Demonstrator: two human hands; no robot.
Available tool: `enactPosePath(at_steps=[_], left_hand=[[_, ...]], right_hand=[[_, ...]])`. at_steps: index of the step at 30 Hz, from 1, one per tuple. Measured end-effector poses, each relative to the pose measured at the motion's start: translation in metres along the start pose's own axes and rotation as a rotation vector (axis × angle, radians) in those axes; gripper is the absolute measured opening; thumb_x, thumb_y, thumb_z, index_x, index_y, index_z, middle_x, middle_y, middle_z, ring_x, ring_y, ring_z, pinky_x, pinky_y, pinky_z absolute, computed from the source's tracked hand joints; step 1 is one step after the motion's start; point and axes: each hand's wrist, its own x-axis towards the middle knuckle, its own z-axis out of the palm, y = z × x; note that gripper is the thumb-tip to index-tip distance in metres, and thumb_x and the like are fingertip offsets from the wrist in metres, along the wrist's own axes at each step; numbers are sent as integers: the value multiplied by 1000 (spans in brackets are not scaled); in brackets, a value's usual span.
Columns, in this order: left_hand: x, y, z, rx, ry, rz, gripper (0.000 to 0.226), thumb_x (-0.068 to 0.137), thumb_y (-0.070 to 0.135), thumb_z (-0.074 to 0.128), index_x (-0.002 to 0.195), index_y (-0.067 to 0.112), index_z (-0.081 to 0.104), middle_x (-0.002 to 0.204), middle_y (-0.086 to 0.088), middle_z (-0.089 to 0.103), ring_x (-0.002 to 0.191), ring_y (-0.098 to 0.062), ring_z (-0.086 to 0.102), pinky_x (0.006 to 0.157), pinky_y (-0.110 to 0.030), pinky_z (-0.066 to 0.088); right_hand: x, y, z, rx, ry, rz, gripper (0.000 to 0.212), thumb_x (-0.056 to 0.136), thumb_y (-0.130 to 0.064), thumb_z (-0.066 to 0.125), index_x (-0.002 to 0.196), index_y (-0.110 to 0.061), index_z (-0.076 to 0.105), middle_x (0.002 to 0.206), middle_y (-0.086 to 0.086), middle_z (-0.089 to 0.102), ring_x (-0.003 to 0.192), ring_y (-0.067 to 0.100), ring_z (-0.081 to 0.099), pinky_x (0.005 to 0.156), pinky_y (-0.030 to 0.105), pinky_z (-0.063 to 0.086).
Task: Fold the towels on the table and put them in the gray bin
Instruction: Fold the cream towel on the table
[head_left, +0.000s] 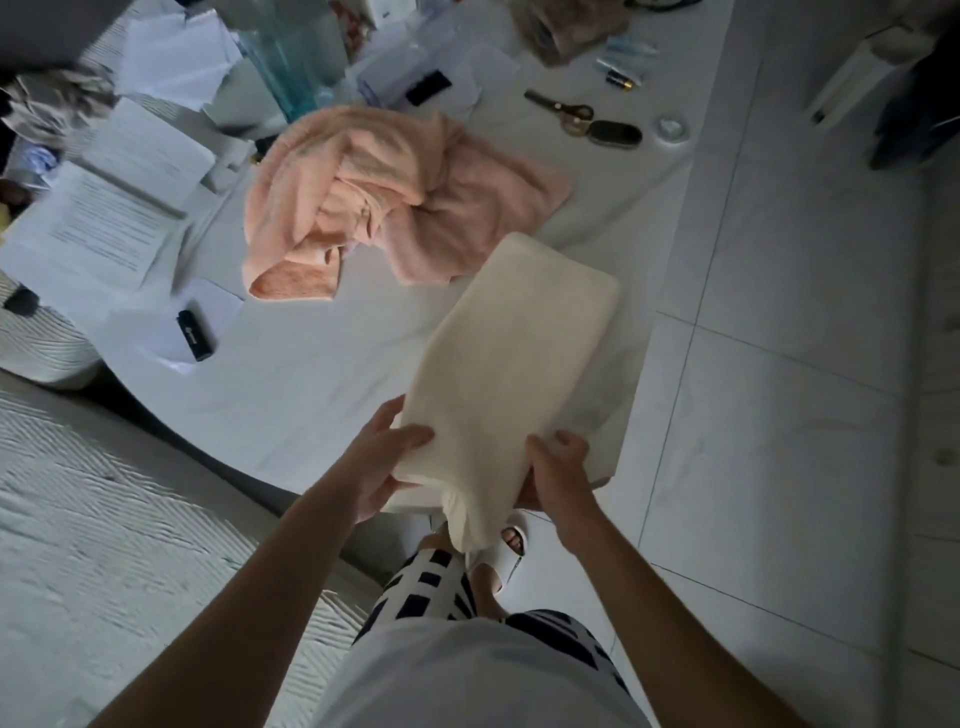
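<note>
Cream towel (519, 353), folded into a long flat slab, sits in my two hands over the near right corner of the white table (291, 395). Its long axis runs from the end at my hands up and to the right, the far end pointing toward the table's right edge, just short of the pink towel (384, 197). My left hand (379, 462) grips the near left corner, thumb on top, fingers curled beneath. My right hand (561, 467) clutches the near right corner, fingers wrapped round the edge. One loose fold hangs down between my hands. That pink towel lies crumpled and unfolded mid-table, with scissors (561, 106) well beyond it.
</note>
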Motion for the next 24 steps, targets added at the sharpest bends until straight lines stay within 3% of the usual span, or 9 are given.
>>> enactPosePath(at_steps=[4, 7, 9, 11, 13, 15, 17, 19, 24], left_hand=[[-16, 0, 7, -166, -171, 94, 63, 86, 14, 61, 143, 35, 47, 131, -10, 55, 117, -37, 57, 79, -46, 60], [-26, -8, 0, -208, -121, 96, 49, 100, 11, 52, 142, 38, 52, 134, 1, 51, 116, -34, 58, 74, -43, 62], [-30, -10, -7, -178, -131, 104, 40, 100, 12, 52, 133, 32, 63, 138, 0, 48, 119, -35, 56, 76, -43, 62], [-33, -10, -14, -197, -171, 88, 33, 98, 10, 52, 123, 21, 71, 141, -7, 46, 120, -38, 54, 77, -42, 61], [-37, -8, -16, -247, -259, 46, 34, 92, 8, 55, 122, 11, 70, 142, -14, 45, 121, -41, 53, 81, -42, 60], [-40, -6, -15, -228, -323, 23, 48, 80, 4, 56, 126, 6, 67, 142, -15, 44, 123, -43, 52, 85, -44, 59], [-42, -4, -17, -123, -305, 47, 57, 75, -7, 47, 125, 9, 69, 142, -13, 45, 123, -41, 49, 86, -42, 59], [-45, -4, -22, 58, -269, 127, 62, 81, -20, 43, 123, 17, 71, 139, -5, 49, 124, -34, 50, 88, -37, 58], [-51, -19, -29, 714, -175, 423, 57, 75, -2, 81, 107, 44, 73, 116, 14, 68, 105, 3, 62, 79, -12, 52]], right_hand=[[-31, 13, -21, 184, -133, 42, 33, 98, -20, 50, 125, -33, 37, 90, 9, 67, 65, 23, 67, 70, 50, 57], [-41, 24, -38, 145, -253, -224, 60, 89, 7, 49, 124, -42, 48, 91, 2, 68, 73, 21, 59, 64, 39, 49], [-44, 29, -42, -9, -324, -416, 79, 83, 19, 54, 128, -47, 48, 116, -4, 60, 94, 16, 61, 72, 31, 55], [-44, 33, -42, -315, -318, -615, 89, 81, 11, 67, 141, -48, 36, 133, -11, 44, 114, 6, 52, 85, 23, 56], [-41, 35, -40, -610, -191, -814, 97, 76, -1, 78, 145, -46, 28, 129, -10, 35, 109, 2, 46, 84, 19, 56], [-39, 31, -39, -748, -20, -966, 92, 65, -8, 86, 140, -37, 40, 118, -4, 35, 100, 10, 46, 75, 27, 60], [-39, 28, -41, -789, 86, -1089, 75, 57, -17, 89, 123, -30, 57, 114, 1, 38, 101, 17, 45, 74, 29, 57], [-41, 28, -46, -830, 75, -1191, 58, 57, -24, 85, 110, -30, 61, 118, 2, 42, 107, 19, 44, 82, 28, 48], [-44, 31, -69, -793, -119, -1237, 39, 70, -21, 70, 107, -22, 61, 112, -3, 62, 104, 14, 56, 88, 27, 42]])
